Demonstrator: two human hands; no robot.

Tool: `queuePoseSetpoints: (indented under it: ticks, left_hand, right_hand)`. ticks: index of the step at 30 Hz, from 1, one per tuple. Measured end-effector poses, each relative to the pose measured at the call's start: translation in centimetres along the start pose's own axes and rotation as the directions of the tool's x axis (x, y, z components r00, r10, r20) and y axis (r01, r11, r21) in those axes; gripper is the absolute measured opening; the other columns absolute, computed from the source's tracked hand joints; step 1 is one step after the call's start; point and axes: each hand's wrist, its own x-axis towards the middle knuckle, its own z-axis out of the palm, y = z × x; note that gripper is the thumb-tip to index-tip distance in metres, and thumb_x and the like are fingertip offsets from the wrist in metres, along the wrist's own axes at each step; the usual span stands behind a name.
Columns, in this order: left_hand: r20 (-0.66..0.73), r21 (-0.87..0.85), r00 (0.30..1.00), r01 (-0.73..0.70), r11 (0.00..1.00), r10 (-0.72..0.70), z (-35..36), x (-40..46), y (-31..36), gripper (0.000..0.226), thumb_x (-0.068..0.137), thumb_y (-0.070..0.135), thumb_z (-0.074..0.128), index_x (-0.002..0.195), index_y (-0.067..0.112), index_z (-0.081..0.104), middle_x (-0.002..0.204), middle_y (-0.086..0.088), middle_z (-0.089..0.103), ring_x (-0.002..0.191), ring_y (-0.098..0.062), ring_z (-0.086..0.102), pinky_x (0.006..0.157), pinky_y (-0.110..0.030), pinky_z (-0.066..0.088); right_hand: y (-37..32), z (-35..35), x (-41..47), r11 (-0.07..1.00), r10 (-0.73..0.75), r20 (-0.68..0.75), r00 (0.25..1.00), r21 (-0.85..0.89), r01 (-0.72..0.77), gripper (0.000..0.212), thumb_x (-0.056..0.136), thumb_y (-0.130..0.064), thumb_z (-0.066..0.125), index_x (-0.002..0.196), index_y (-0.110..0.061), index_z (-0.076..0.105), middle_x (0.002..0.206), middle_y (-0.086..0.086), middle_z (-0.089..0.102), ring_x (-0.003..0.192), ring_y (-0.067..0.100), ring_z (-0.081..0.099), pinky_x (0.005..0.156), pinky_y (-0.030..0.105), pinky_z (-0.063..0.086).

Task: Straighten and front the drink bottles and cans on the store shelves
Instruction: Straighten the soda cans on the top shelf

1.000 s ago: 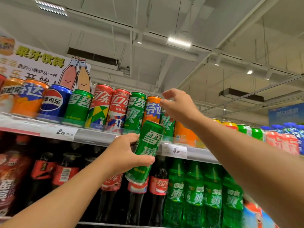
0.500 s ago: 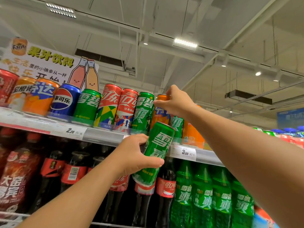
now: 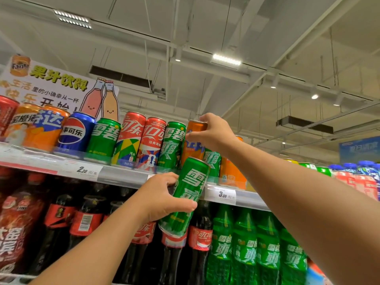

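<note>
Green can point(image 3: 186, 195) is gripped in the left hand point(image 3: 162, 199), tilted, just below the shelf edge point(image 3: 123, 175). Right hand point(image 3: 213, 131) grips the orange can point(image 3: 194, 138) directly above, on the shelf, upright in its row.

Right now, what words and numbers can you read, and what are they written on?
"Fanta": the can drawn on the sign above the shelf.
"果汁饮料": same sign, big green letters.
"2.20": left price tag.
"3.00": right price tag.
"雪碧": green can in the left hand.
"可口可乐": red cans.
"百事可乐", partly readable: blue can.
The orange can gripped by the right hand: label hidden.
Small print on the cans: too blurred.
</note>
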Motion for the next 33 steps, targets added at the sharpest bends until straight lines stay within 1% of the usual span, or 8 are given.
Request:
queuePoseSetpoints:
  ticks: [3, 7, 13, 16, 20, 23, 26, 33]
  left_hand:
    - [-0.012, 0.067, 1.0, 0.024, 0.998, -0.023, -0.1, 0.1, -0.3, 0.104, 0.044, 0.065, 0.082, 0.135, 0.023, 0.054, 0.142, 0.02, 0.041, 0.12, -0.003, 0.043, 0.097, -0.028, 0.044]
    - [0.021, 0.079, 1.0, -0.005, 0.997, 0.004, -0.2, -0.2, 0.3, 0.101, 0.046, 0.066, 0.08, 0.133, 0.022, 0.056, 0.147, 0.015, 0.037, 0.123, -0.005, 0.041, 0.1, -0.031, 0.042]
    - [0.058, 0.063, 0.995, -0.089, 0.994, 0.085, 0.3, -0.4, 1.8, 0.026, 0.064, 0.04, 0.088, 0.086, 0.043, 0.075, 0.104, 0.045, 0.054, 0.099, 0.014, 0.057, 0.078, -0.018, 0.05]
    - [0.049, 0.092, 0.988, -0.153, 0.984, 0.149, 1.5, -0.1, 2.4, 0.032, 0.06, 0.045, 0.087, 0.085, 0.058, 0.07, 0.104, 0.062, 0.037, 0.109, 0.033, 0.034, 0.09, -0.018, 0.038]
    - [0.112, 0.063, 0.98, -0.174, 0.983, 0.166, 4.2, 0.7, 4.6, 0.037, 0.052, 0.061, 0.081, 0.084, 0.067, 0.064, 0.139, 0.039, 0.025, 0.122, 0.016, 0.028, 0.098, -0.025, 0.03]
    - [0.134, 0.08, 0.984, -0.127, 0.989, 0.116, 6.0, 1.1, 4.5, 0.058, 0.053, 0.063, 0.077, 0.108, 0.053, 0.064, 0.155, 0.023, 0.018, 0.137, -0.009, 0.03, 0.102, -0.032, 0.037]
    - [0.145, 0.139, 0.986, -0.108, 0.984, 0.088, 6.5, 1.1, 3.4, 0.068, 0.048, 0.071, 0.069, 0.113, 0.056, 0.059, 0.15, 0.031, 0.008, 0.147, -0.012, 0.004, 0.116, -0.051, 0.012]
    - [0.168, 0.12, 0.985, -0.069, 0.99, 0.048, 6.7, 1.0, 3.2, 0.078, 0.046, 0.071, 0.071, 0.121, 0.056, 0.056, 0.145, 0.038, 0.007, 0.145, -0.005, -0.001, 0.116, -0.051, 0.007]
  right_hand:
    - [-0.1, -3.3, -0.6, 0.989, -0.048, -0.1, 0.994, 0.134, 0.062, 0.051, 0.072, -0.038, 0.083, 0.111, -0.024, 0.054, 0.099, -0.003, 0.063, 0.081, 0.007, 0.063, 0.058, 0.022, 0.052]
    - [0.1, -10.4, -1.8, 0.967, -0.052, -0.081, 0.995, 0.247, 0.071, 0.049, 0.072, -0.033, 0.084, 0.111, -0.02, 0.058, 0.092, 0.009, 0.069, 0.053, 0.007, 0.06, 0.044, 0.024, 0.046]
    - [3.0, -16.5, -5.0, 0.995, -0.009, -0.009, 1.0, 0.096, 0.01, 0.048, 0.076, -0.031, 0.081, 0.116, -0.021, 0.057, 0.096, 0.007, 0.068, 0.067, 0.018, 0.065, 0.045, 0.024, 0.047]
    - [4.8, -17.5, -5.8, 0.999, 0.003, 0.0, 1.0, 0.035, -0.003, 0.049, 0.079, -0.033, 0.078, 0.12, -0.023, 0.054, 0.097, 0.002, 0.065, 0.069, 0.014, 0.064, 0.046, 0.021, 0.048]
    - [6.6, -17.0, -5.6, 1.0, 0.022, 0.003, 1.0, 0.021, -0.022, 0.048, 0.082, -0.033, 0.075, 0.121, -0.024, 0.051, 0.101, 0.0, 0.061, 0.078, 0.015, 0.064, 0.046, 0.017, 0.047]
    - [7.8, -15.7, -5.0, 1.0, 0.028, 0.014, 1.0, 0.005, -0.028, 0.047, 0.082, -0.034, 0.074, 0.121, -0.027, 0.048, 0.103, -0.003, 0.059, 0.083, 0.015, 0.064, 0.046, 0.017, 0.047]
    - [9.0, -14.4, -4.3, 0.999, 0.034, 0.032, 0.999, -0.015, -0.033, 0.051, 0.082, -0.034, 0.075, 0.125, -0.028, 0.047, 0.103, -0.007, 0.057, 0.088, 0.013, 0.062, 0.048, 0.019, 0.049]
    - [11.6, -11.6, -2.6, 0.996, 0.073, 0.034, 0.997, -0.053, -0.072, 0.047, 0.08, -0.036, 0.078, 0.117, -0.028, 0.05, 0.098, -0.002, 0.061, 0.074, 0.014, 0.063, 0.043, 0.019, 0.046]
